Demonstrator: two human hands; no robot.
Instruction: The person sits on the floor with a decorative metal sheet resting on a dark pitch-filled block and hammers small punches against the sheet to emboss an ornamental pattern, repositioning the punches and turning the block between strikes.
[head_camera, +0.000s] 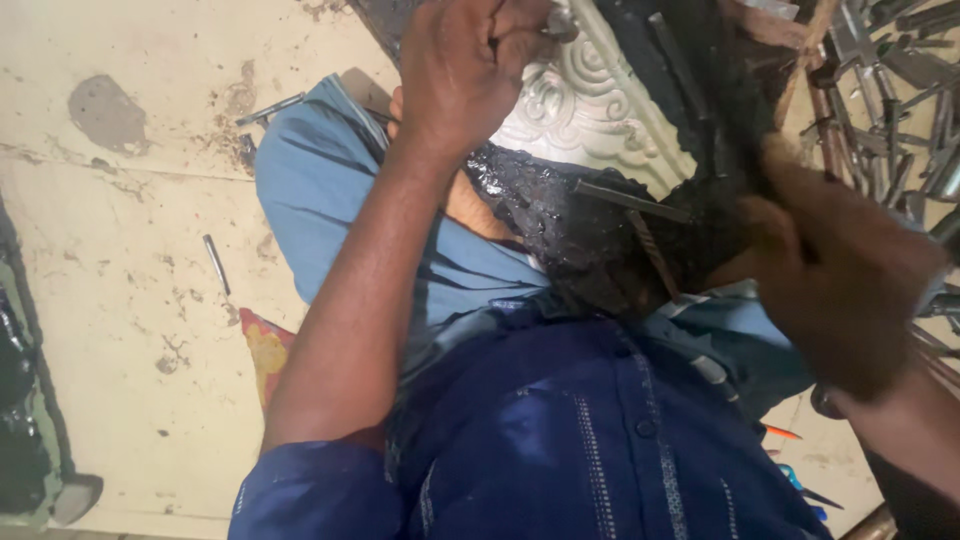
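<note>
Stained pale floor (130, 230), stray metal rod (216, 263), heaped metal tools (900, 110)

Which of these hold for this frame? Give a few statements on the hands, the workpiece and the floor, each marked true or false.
1. The left hand is closed into a fist near the top of the view. True.
2. The embossed metal sheet is plain and flat, with no pattern. False: it carries raised scroll ornament.
3. The sheet sits in a black, shiny pitch-like mass resting on the person's lap. True.
4. The right hand lies flat on the bare floor. False: it is raised at the right, blurred, by the wooden stick.
5. A heap of metal punches lies at the upper right. True.
6. The person wears a red shirt. False: the shirt is dark blue.
</note>
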